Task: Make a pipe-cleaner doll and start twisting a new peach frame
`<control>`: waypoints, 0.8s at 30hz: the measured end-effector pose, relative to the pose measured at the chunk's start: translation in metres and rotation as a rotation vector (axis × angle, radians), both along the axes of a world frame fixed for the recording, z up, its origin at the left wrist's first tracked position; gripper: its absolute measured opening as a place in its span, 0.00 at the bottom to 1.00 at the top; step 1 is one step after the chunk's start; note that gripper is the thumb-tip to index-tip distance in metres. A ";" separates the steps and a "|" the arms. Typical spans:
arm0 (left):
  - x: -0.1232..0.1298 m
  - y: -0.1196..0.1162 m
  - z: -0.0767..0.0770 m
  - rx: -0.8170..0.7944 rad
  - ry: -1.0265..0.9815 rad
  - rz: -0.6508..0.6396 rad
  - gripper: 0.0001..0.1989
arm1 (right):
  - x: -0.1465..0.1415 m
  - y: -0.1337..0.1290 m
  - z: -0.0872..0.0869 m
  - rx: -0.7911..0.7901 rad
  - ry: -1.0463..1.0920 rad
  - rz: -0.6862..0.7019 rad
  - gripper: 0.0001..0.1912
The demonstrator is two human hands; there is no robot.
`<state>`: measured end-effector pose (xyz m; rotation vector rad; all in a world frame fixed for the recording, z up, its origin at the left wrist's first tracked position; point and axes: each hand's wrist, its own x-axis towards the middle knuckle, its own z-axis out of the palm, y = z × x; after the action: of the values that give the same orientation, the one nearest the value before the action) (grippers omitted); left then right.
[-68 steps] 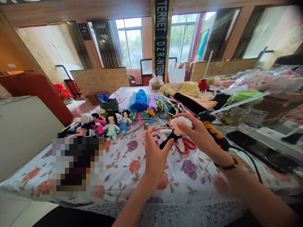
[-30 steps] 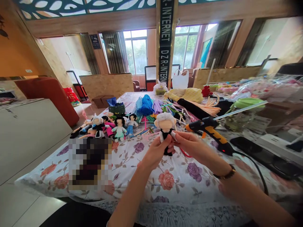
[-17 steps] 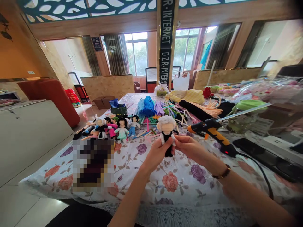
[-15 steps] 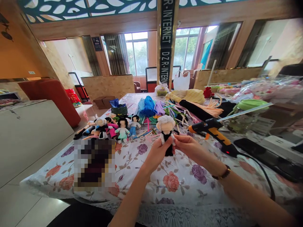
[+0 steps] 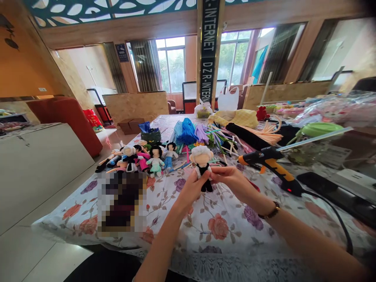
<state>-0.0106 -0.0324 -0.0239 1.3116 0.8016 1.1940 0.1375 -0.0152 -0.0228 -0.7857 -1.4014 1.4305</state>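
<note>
A small doll (image 5: 202, 159) with white hair, white sleeves and black clothes is upright above the flowered tablecloth, facing the camera. My left hand (image 5: 192, 188) is closed round its body, thumb across the front. On the doll's other side, the fingers of my right hand (image 5: 230, 181) pinch at its arm. A black and orange glue gun (image 5: 273, 166) with a clear stick in its back lies to the right of my hands, a red light on its grip.
Several finished dolls (image 5: 155, 160) lie at the left beside a green basket (image 5: 150, 135). Bundles of coloured stems (image 5: 188, 132) spread behind the doll. A green-lidded jar (image 5: 317, 137) and a black power strip (image 5: 329, 196) are at the right. A blurred patch covers something on the cloth's left.
The doll and both hands have shifted slightly left against the table, and the doll's legs now show apart. The whole view has moved a little.
</note>
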 end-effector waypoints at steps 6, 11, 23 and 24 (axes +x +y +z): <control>0.002 0.002 -0.004 -0.042 -0.108 0.101 0.22 | -0.012 0.001 0.000 0.028 0.007 -0.096 0.16; 0.003 -0.001 -0.002 -0.136 -0.206 0.075 0.23 | -0.014 0.000 -0.001 0.094 -0.036 -0.097 0.16; -0.025 0.002 0.016 -0.204 -0.031 -0.139 0.25 | -0.006 0.013 0.019 0.027 -0.140 -0.113 0.18; -0.026 0.003 0.016 -0.195 -0.013 -0.110 0.24 | -0.005 0.014 0.020 0.032 -0.151 -0.116 0.19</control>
<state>-0.0362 -0.0292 -0.0083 1.1713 0.8056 1.0102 0.1323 -0.0009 -0.0026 -0.9555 -1.4640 1.2783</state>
